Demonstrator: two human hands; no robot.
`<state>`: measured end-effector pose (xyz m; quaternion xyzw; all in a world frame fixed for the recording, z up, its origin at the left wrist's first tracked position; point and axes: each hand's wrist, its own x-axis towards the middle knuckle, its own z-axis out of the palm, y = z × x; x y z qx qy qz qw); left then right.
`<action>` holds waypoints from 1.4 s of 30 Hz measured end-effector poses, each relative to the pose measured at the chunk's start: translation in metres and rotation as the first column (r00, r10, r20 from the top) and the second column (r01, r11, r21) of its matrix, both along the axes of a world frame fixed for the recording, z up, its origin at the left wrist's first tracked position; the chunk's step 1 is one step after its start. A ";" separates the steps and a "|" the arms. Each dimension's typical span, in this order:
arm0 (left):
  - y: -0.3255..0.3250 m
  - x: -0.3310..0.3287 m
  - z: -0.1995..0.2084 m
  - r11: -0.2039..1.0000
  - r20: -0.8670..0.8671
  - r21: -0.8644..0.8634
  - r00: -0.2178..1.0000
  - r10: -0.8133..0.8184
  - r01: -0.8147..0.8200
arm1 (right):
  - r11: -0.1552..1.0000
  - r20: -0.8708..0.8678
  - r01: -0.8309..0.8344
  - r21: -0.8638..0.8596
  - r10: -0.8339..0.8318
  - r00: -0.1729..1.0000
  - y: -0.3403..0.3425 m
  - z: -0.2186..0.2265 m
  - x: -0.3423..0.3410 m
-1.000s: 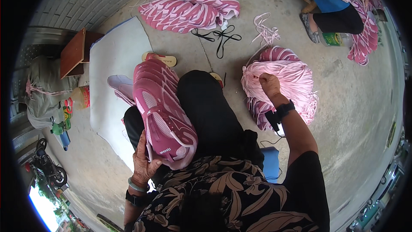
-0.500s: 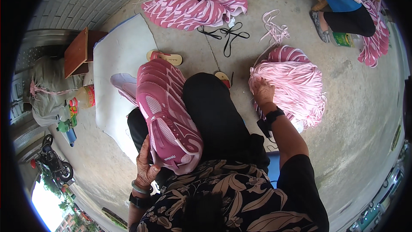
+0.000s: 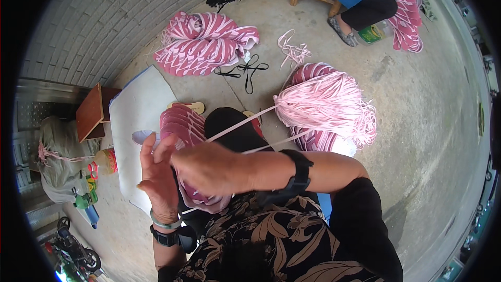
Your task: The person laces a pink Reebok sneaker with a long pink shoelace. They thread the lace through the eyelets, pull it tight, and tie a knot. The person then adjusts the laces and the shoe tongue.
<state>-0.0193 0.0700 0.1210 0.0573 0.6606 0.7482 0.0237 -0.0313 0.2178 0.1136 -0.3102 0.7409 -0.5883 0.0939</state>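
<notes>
My right hand (image 3: 206, 167), somewhat blurred, is drawn across my lap and closed on a pink shoelace (image 3: 242, 121). The lace runs taut back to a large bundle of pale pink laces (image 3: 329, 99) at the right. A second strand stretches from that pile toward my wrist. Just left of it, my left hand (image 3: 160, 175) is raised with fingers spread and nothing visible in it. Under both hands, a nested stack of pink shoe uppers (image 3: 182, 120) lies on my lap, its near part mostly hidden by my right hand.
Bundled pink uppers (image 3: 206, 42) lie on the concrete floor ahead, near black straps (image 3: 253, 73) and loose pink laces (image 3: 292, 49). A white sheet (image 3: 141, 104) and wooden box (image 3: 94, 112) are at left. Another person (image 3: 365, 5) sits at far right.
My right hand has come from the lace bundle leftward to my lap, pulling a lace out. My left hand has let go of the stack's side and risen, fingers spread. The view has shifted.
</notes>
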 end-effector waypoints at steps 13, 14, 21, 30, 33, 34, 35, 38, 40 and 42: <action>-0.104 0.026 0.047 0.866 0.165 -0.433 0.966 -0.197 0.251 | 0.854 -0.198 0.513 0.085 -0.490 0.849 0.165 0.013 -0.010; -0.115 0.030 0.055 0.868 0.175 -0.453 0.975 -0.139 0.205 | 0.835 -0.133 0.548 0.045 -0.538 0.832 0.194 -0.004 -0.015; -0.135 0.031 0.035 0.678 0.084 -0.722 0.990 -0.109 0.136 | 0.050 -0.484 0.763 0.644 -0.746 0.457 0.312 -0.122 -0.005; -0.040 0.001 0.033 0.453 -0.214 -0.892 0.878 -0.428 0.004 | 0.979 -0.063 0.194 0.067 -0.190 0.980 0.040 -0.040 -0.026; -0.027 -0.013 0.038 0.421 -0.192 -0.907 0.878 -0.439 0.012 | 0.990 0.006 -0.017 -0.140 0.018 1.000 -0.007 -0.005 -0.013; -0.029 -0.014 0.036 0.451 -0.204 -0.893 0.874 -0.441 0.019 | 0.995 -0.064 0.032 -0.092 -0.038 0.997 -0.009 -0.007 -0.012; -0.032 -0.016 0.033 0.479 -0.216 -0.877 0.871 -0.442 0.026 | 0.995 -0.136 0.083 -0.048 -0.089 0.987 -0.011 -0.010 -0.011; -0.047 -0.010 0.024 0.514 -0.151 -0.851 0.888 -0.435 0.107 | 0.993 -0.175 0.109 -0.049 -0.116 0.978 -0.002 -0.015 -0.012; -0.060 -0.006 0.018 0.518 -0.120 -0.844 0.892 -0.436 0.139 | 0.999 -0.113 0.049 -0.013 -0.050 0.992 0.013 -0.026 -0.012; -0.072 0.001 0.007 0.524 -0.129 -0.839 0.885 -0.448 0.144 | 0.997 -0.046 0.079 0.020 -0.078 0.996 0.022 -0.028 -0.012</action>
